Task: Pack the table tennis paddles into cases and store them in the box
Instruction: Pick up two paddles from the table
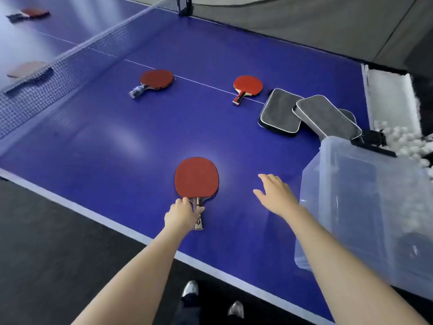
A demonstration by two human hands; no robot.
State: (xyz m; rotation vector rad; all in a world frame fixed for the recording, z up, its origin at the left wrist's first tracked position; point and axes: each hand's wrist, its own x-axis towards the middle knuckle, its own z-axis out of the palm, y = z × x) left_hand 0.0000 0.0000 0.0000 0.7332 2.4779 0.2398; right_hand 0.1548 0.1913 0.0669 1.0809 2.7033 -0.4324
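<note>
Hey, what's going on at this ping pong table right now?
A person is tidying up paddles. Their left hand is gripping the handle of the nearest paddle, which lies flat on the blue table. The right hand hovers open and empty beside it. Two more paddles lie farther out, near a pile of grey cases. A clear plastic box sits at the right edge. No paddle looks packed yet.

Table tennis practice hall: blue playing table (164, 127) with net (70, 57), grey surround netting (293, 22), and a side trough of white balls (407, 139).
</note>
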